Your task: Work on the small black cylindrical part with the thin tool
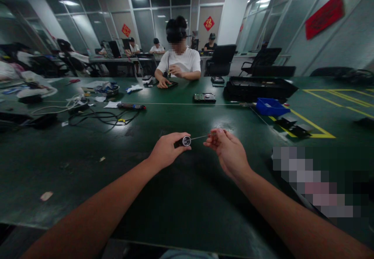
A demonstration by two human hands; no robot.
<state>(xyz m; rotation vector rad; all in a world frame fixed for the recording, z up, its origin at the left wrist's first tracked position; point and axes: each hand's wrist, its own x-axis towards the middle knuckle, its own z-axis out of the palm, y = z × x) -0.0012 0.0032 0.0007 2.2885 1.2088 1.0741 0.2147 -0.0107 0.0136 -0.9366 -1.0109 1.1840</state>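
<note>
My left hand (164, 150) is closed around a short black cylinder (186, 141) whose round silver-rimmed end faces right and toward me. A thin metal rod (199, 137) runs from that end across to my right hand (229, 152), which pinches its other end between thumb and fingers. The rod's tip meets the rim or enters the opening; I cannot tell which. Both hands hover over the green tabletop (175, 196). What else my right fingers may cover is hidden.
Across the table a person (178, 62) works on a small dark device. A circuit-board drive (204, 97), a black case (258, 87) and a blue bin (271, 107) sit beyond my hands. At left lie a dark pen-shaped tool (131, 106) and black cables (96, 117).
</note>
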